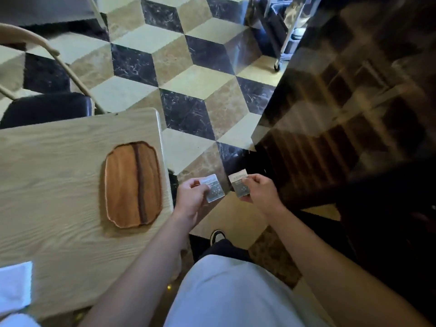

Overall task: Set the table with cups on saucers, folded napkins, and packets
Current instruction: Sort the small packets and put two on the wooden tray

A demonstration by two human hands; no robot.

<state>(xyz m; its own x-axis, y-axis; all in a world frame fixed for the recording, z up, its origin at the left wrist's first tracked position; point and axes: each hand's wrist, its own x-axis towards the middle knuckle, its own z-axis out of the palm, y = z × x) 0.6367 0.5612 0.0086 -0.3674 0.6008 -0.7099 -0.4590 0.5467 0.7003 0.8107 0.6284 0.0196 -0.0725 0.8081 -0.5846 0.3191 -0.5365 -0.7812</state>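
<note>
Head view, looking down past my white shirt front. My left hand (191, 197) is held off the right edge of the pale wood-grain worktop (59, 166), above the floor, its grip closed in a pinch: thumb and curled fingers clamp a small grey square packet with a pale top band (213, 188). My right hand (260, 191) sits just beside it, farther from the worktop, its grip likewise pinched on a second small grey packet with a cream top band (239, 185). The two packets are near each other but apart, each tilted, printed faces up toward the camera; the print is too small to read. Neither packet touches the worktop. On the worktop, near its right edge and below its far right corner, lies an oblong brown wooden tray with a dark stripe along its length (125, 182), flat, with nothing on it. At the worktop's near left corner a white folded cloth or napkin (15, 285) shows in part, cut off by the frame edge. Beyond the worktop's far edge stands a folding chair with a beige metal frame and black padded seat (44, 109). The floor is a cube-pattern tiling in cream, tan and black marble (188, 74). A dark glossy counter (342, 102) rises at right, reflecting the room. One black-and-white shoe (217, 236) shows on the floor below the hands.
</note>
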